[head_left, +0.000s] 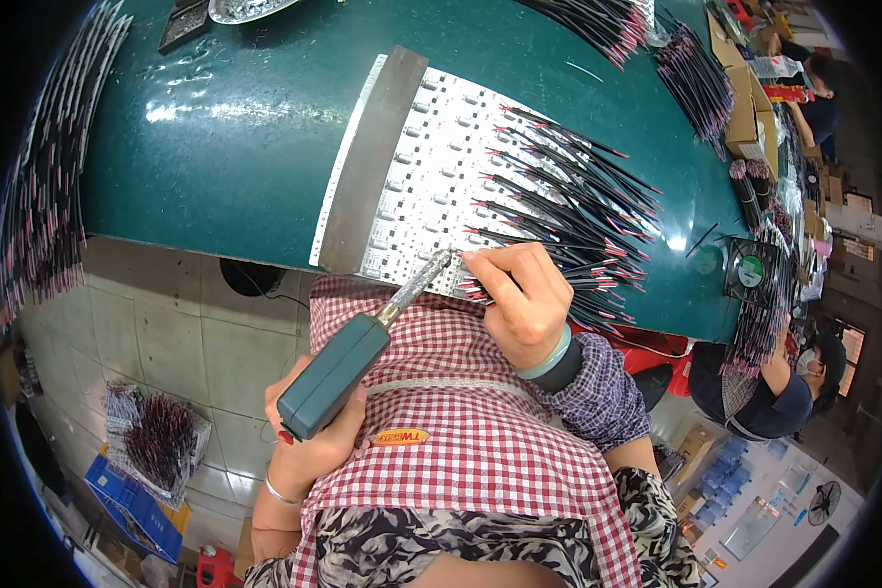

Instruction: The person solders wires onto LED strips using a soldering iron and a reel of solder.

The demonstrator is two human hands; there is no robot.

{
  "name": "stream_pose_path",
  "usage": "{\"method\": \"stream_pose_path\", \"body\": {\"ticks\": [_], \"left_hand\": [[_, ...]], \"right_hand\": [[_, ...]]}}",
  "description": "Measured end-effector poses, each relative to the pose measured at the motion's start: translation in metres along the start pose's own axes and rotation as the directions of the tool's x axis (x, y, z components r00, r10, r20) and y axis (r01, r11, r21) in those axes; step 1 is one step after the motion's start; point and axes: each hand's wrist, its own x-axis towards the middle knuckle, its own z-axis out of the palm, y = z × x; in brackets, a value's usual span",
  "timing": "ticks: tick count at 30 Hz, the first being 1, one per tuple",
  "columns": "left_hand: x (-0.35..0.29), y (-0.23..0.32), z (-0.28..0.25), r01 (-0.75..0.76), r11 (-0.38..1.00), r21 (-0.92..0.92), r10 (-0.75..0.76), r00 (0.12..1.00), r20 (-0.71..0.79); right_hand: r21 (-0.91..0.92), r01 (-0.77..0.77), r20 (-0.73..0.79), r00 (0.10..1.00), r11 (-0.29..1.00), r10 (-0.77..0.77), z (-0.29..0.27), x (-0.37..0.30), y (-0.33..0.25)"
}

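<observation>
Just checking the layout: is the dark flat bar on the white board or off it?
On it: the dark flat bar lies across the white board, whose white surface shows along both long edges.

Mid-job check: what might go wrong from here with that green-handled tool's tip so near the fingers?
The soldering tool in the left hand points close to the right hand's fingertips; if hot, a slip might burn them. The right hand sits beside crowded black wires, so a nudge could shift some across the white panel.
</observation>
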Motion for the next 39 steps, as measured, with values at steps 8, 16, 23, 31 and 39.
{"method": "stream_pose_path", "body": {"ticks": [8, 16, 23, 31, 39], "left_hand": [[0.002, 0.002, -0.002, 0.014, 1.0, -0.003, -0.014, 1.0, 0.012], [-0.002, -0.003, 0.001, 0.038, 0.998, -0.042, -0.041, 0.996, -0.076], [-0.002, -0.001, 0.001, 0.069, 0.996, -0.061, -0.074, 0.993, -0.089], [-0.012, -0.001, -0.006, 0.206, 0.974, -0.097, -0.206, 0.979, 0.012], [-0.012, 0.003, -0.007, 0.28, 0.952, -0.12, -0.278, 0.96, 0.035]], "right_hand": [[-0.028, -0.01, -0.057, 0.998, 1.0, 0.008, 0.002, -0.006, -0.001], [-0.002, -0.009, -0.062, 0.998, 1.0, 0.009, 0.0, 0.0, -0.002], [0.037, 0.002, -0.078, 0.997, 0.999, 0.001, 0.002, -0.007, 0.0], [0.039, 0.006, -0.055, 0.999, 0.999, -0.004, 0.001, -0.01, 0.001], [0.056, -0.028, -0.047, 0.998, 0.998, 0.031, 0.001, -0.008, 0.0]]}}
